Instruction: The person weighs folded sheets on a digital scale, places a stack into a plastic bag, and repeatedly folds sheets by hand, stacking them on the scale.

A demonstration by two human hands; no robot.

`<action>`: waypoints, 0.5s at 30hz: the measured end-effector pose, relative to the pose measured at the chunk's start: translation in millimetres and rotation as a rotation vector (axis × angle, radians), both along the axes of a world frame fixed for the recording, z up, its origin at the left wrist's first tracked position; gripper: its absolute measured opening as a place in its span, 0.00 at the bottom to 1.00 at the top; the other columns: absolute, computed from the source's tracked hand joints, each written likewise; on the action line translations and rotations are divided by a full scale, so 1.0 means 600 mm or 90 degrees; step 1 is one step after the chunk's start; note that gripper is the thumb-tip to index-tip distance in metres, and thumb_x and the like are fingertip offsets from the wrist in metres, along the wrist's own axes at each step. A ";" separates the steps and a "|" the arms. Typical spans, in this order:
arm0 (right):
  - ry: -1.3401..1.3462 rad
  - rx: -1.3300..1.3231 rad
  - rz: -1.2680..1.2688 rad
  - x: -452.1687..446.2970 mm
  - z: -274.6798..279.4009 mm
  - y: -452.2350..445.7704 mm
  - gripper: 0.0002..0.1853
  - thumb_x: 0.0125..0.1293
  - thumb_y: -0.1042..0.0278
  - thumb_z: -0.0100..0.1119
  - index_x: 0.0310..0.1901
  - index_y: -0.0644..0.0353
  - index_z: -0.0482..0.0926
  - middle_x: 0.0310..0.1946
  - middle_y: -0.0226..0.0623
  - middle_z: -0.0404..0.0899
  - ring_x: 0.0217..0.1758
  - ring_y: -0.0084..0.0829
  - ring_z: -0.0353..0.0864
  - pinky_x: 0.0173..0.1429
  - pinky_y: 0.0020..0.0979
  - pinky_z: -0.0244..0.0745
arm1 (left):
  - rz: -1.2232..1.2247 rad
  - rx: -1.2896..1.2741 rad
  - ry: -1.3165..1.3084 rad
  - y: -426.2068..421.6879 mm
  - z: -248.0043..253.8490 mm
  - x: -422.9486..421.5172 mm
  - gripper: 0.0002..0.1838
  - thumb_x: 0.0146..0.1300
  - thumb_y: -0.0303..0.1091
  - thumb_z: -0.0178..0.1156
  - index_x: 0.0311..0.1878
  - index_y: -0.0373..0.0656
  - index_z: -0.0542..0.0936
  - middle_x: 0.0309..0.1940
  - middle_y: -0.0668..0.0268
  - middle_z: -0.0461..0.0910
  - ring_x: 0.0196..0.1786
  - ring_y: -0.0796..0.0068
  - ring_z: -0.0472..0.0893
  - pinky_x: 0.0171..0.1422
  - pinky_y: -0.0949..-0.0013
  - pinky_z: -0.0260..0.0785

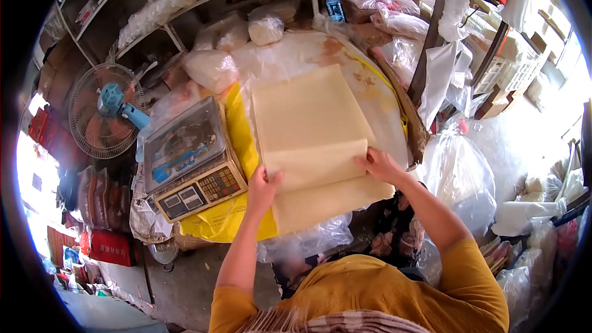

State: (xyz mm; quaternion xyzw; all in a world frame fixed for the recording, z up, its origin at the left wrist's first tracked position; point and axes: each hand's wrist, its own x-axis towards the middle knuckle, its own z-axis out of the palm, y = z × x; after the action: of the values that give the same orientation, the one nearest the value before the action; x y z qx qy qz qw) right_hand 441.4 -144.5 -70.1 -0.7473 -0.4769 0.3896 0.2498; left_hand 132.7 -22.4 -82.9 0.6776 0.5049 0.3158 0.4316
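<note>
Cream-coloured thin sheets lie on the plastic-covered table in front of me, with a folded edge running across between my hands and a lower flap hanging toward my body. My left hand pinches the left end of that fold, thumb on top. At the fold's right end, my right hand grips the sheets between thumb and curled fingers. A yellow plastic sheet shows beneath, left of the cream sheets. Left of that stands a weighing scale with a keypad.
A fan stands at the left, beside shelves holding plastic bags. A phone is at the table's far edge. A dark post rises at the right, near a large clear plastic bag. Wrapped bundles are stacked behind.
</note>
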 end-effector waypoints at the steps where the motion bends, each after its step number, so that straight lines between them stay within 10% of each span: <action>1: -0.066 0.026 -0.037 -0.009 -0.014 0.012 0.29 0.61 0.46 0.61 0.53 0.64 0.72 0.39 0.49 0.81 0.48 0.47 0.80 0.53 0.43 0.73 | 0.040 0.048 0.058 0.015 -0.012 0.012 0.24 0.52 0.38 0.70 0.50 0.35 0.76 0.38 0.56 0.81 0.40 0.60 0.81 0.53 0.63 0.72; 5: -0.217 0.062 -0.108 -0.025 -0.031 0.055 0.28 0.63 0.47 0.58 0.54 0.63 0.70 0.41 0.50 0.79 0.48 0.50 0.79 0.51 0.44 0.74 | -0.058 0.370 0.381 0.039 -0.068 0.070 0.36 0.59 0.52 0.61 0.65 0.40 0.67 0.65 0.51 0.67 0.67 0.56 0.66 0.69 0.53 0.58; 12: -0.552 0.289 0.170 -0.057 -0.056 0.054 0.31 0.67 0.49 0.50 0.69 0.50 0.60 0.70 0.42 0.54 0.70 0.48 0.57 0.70 0.52 0.54 | -0.106 0.310 0.406 0.006 -0.068 0.088 0.38 0.62 0.57 0.54 0.68 0.41 0.63 0.73 0.52 0.53 0.76 0.56 0.49 0.77 0.47 0.38; 15: -0.559 0.360 0.127 -0.068 -0.083 0.051 0.28 0.68 0.49 0.48 0.67 0.50 0.63 0.68 0.43 0.59 0.72 0.47 0.53 0.74 0.54 0.43 | -0.071 0.301 0.372 0.011 -0.073 0.088 0.38 0.61 0.52 0.58 0.70 0.41 0.60 0.73 0.50 0.52 0.76 0.56 0.49 0.77 0.49 0.38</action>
State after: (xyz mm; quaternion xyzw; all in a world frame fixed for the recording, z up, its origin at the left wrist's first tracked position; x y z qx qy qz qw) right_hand 400.7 -113.7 -119.8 -0.6947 -0.6916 -0.0815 0.1803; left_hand 185.6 -15.6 -126.8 0.8465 0.4823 0.1926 0.1176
